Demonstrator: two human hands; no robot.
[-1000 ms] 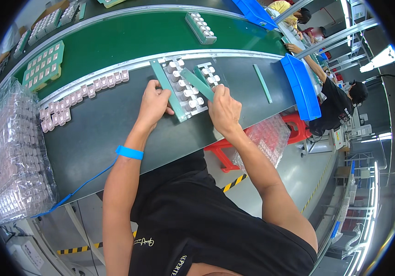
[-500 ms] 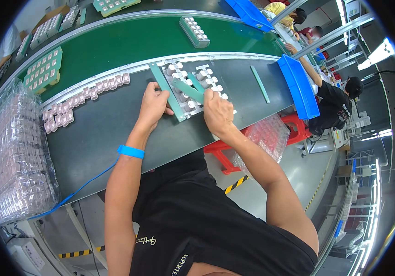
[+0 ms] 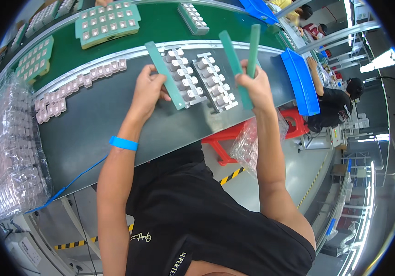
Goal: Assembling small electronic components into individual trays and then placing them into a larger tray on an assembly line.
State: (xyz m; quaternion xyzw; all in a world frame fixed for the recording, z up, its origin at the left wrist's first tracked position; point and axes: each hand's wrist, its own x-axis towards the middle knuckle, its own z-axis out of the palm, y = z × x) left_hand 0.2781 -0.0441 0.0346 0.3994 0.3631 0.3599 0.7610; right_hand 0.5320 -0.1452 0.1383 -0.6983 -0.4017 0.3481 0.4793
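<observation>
My left hand (image 3: pixel 149 91) grips the edge of a long green strip (image 3: pixel 166 76), which stands along the left side of a metal rack of small round grey-and-white parts (image 3: pixel 183 76). A second rack of the same parts (image 3: pixel 216 83) lies just right of it, with no strip on its top. My right hand (image 3: pixel 256 87) is closed on two green strips, raised to the right of the racks. One flat strip (image 3: pixel 230 53) leans left, and a narrower-looking strip (image 3: pixel 253 48) points up. My right-hand fingers partly hide where both strips are held.
Small pinkish parts (image 3: pixel 82 83) line the table's back edge at left, near a plastic-wrapped stack (image 3: pixel 13 152). Green trays (image 3: pixel 107 27) and a loaded rack (image 3: pixel 193 19) sit on the green conveyor (image 3: pixel 160 23). A blue bin (image 3: pixel 300 83) stands right, above a red stool (image 3: pixel 220 147).
My right hand has lifted away from the racks, up and right, with two green strips. My left hand stays at its strip. A green tray has come into view on the conveyor.
</observation>
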